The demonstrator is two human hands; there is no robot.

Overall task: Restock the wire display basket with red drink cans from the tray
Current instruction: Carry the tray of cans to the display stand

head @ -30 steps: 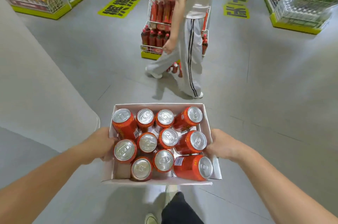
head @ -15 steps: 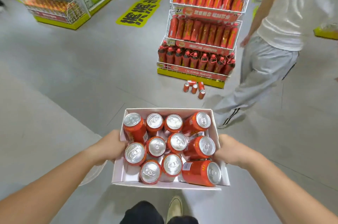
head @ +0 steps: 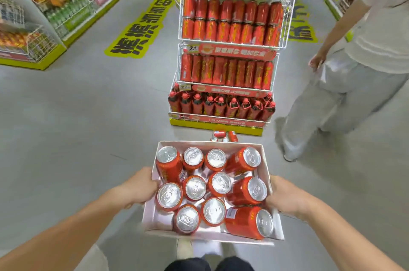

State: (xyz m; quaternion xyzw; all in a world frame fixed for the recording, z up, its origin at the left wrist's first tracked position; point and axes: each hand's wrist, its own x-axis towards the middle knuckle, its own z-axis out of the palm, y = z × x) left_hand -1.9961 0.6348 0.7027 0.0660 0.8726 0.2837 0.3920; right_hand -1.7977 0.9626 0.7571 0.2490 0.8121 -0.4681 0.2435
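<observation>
Grey floor (head: 88,116) carries the wire display basket (head: 223,120) and loose cans (head: 223,134).

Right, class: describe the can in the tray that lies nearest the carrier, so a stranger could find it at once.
Find the white cardboard tray held between the left hand and right hand. Go to its near right corner. That red can lies on its side, white label showing; its left neighbours stand upright.
</observation>
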